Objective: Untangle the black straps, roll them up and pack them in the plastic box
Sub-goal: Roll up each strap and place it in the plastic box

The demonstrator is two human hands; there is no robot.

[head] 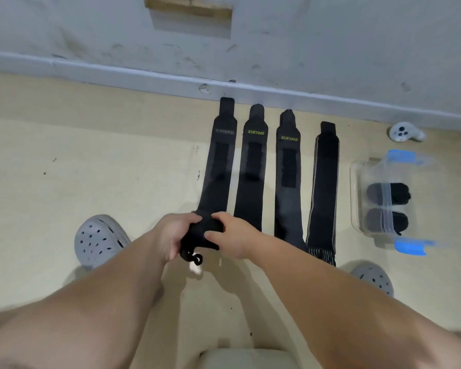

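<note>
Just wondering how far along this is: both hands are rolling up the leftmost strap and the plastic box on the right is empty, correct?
Not quite. The head view shows two rolled straps already inside the plastic box. The rest holds: the left hand and right hand are rolling up the leftmost strap.

Four black straps run up the centre of the frame. The leftmost strap point(218, 161) bears faint grey lettering, the second strap point(252, 166) and third strap point(288, 177) bear yellow-green lettering, and the rightmost strap point(325, 182) has thin pale stripes along its edges. At right, the clear plastic box point(357, 198) has blue clips point(401, 157). The left clog point(99, 241) and right clog point(375, 278) are grey. The floor point(91, 161) is cream.
</note>
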